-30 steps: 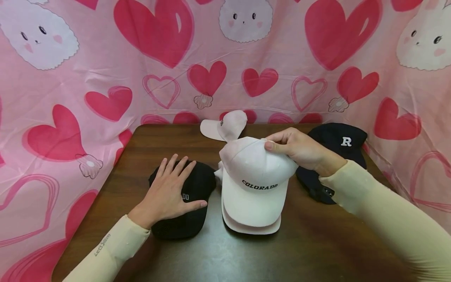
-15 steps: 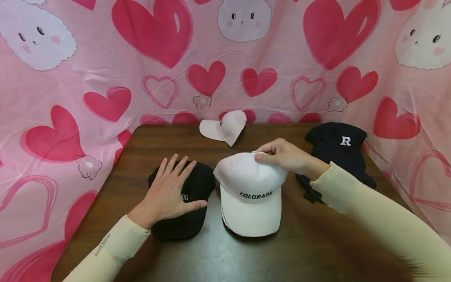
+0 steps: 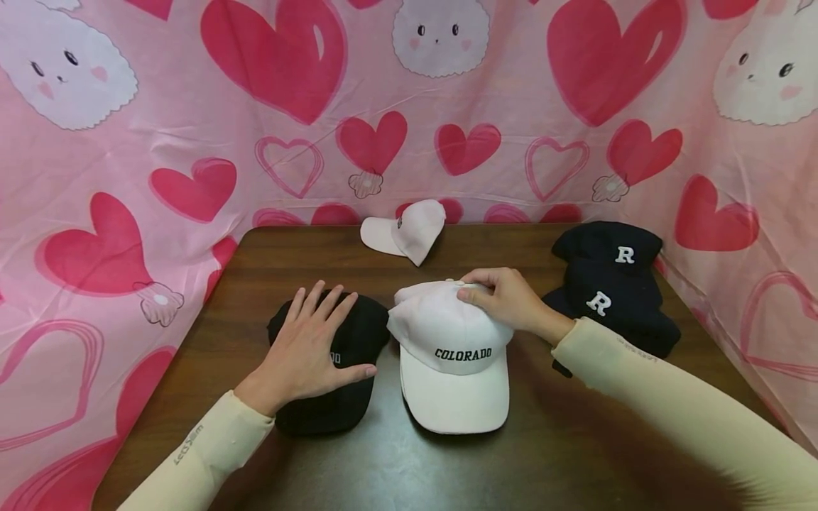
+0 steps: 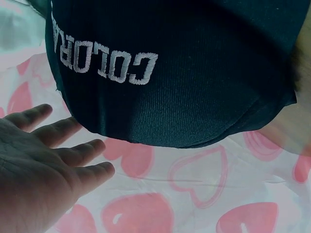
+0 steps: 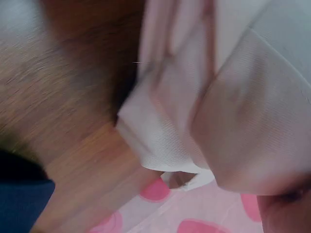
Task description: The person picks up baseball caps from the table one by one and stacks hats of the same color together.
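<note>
My left hand (image 3: 300, 355) rests with spread, straight fingers over a black cap (image 3: 366, 328) on the table. The left wrist view shows this cap's pale block lettering (image 4: 109, 63) and the fingers beside its crown. To the right sits a white cap (image 3: 456, 394) marked COLORADO, brim toward me, stacked over at least one other white cap whose edge peeks out at the left. At the top of its crown my right hand (image 3: 514, 301) pinches the fabric between thumb and fingers. In the right wrist view the layered white crowns (image 5: 257, 116) fill the right side, slightly blurred.
Another white cap (image 3: 418, 231) lies on its side at the table's far edge. Two dark caps with a white R (image 3: 607, 270) overlap at the back right, partly behind the right forearm. A pink heart-print cloth (image 3: 473, 92) hangs around the brown table (image 3: 575, 454).
My right hand has lowered the white cap onto the other white one, moving down and slightly left. More of the dark R caps now shows. The left hand has stayed on the black cap.
</note>
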Available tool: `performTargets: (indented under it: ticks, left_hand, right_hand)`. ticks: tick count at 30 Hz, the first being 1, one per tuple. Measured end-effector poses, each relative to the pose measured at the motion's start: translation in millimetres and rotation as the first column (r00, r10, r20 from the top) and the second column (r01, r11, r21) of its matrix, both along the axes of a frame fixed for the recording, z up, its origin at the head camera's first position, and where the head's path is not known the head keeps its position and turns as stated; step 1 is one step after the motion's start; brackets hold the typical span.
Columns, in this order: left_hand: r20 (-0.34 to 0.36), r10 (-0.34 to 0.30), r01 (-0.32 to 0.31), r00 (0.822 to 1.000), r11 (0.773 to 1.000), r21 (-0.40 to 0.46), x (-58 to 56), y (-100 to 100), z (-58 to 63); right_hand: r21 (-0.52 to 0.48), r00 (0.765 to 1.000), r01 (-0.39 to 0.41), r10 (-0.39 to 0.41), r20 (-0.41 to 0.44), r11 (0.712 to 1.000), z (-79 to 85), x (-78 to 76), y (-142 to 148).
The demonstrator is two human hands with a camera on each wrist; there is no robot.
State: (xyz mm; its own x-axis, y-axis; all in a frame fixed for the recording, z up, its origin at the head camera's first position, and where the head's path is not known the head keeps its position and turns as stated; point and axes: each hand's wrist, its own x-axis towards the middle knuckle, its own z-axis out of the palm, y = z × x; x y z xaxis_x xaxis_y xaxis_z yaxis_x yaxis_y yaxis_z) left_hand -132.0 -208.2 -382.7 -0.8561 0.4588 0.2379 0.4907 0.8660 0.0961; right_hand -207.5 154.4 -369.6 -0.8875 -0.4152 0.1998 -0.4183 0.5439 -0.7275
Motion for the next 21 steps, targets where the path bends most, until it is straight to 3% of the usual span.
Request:
performTargets:
  ticks: [4,9,16,21]
  left_hand:
    - [-0.007,-0.002,0.002,1.000,1.000,-0.001,0.4,0.3,-0.4]
    - [-0.014,-0.005,0.005,1.000,1.000,-0.005,0.2,1.1,-0.7]
    - [-0.024,-0.009,0.009,1.000,1.000,0.004,0.1,1.1,-1.4]
    - [-0.028,-0.007,0.007,1.000,1.000,0.004,0.2,1.1,-0.8]
  right_hand:
    - [0.030,0.983,0.046,-0.040,-0.177,0.998,-7.0,2.9,-3.1]
    - [0.051,0.950,0.072,-0.053,-0.306,0.996,-6.1,8.1,-4.9]
    - [0.126,0.906,0.105,-0.043,-0.420,0.987,-1.7,23.0,-9.2]
    - [0.333,0.905,0.136,0.020,-0.424,0.933,-4.8,36.1,-14.6]
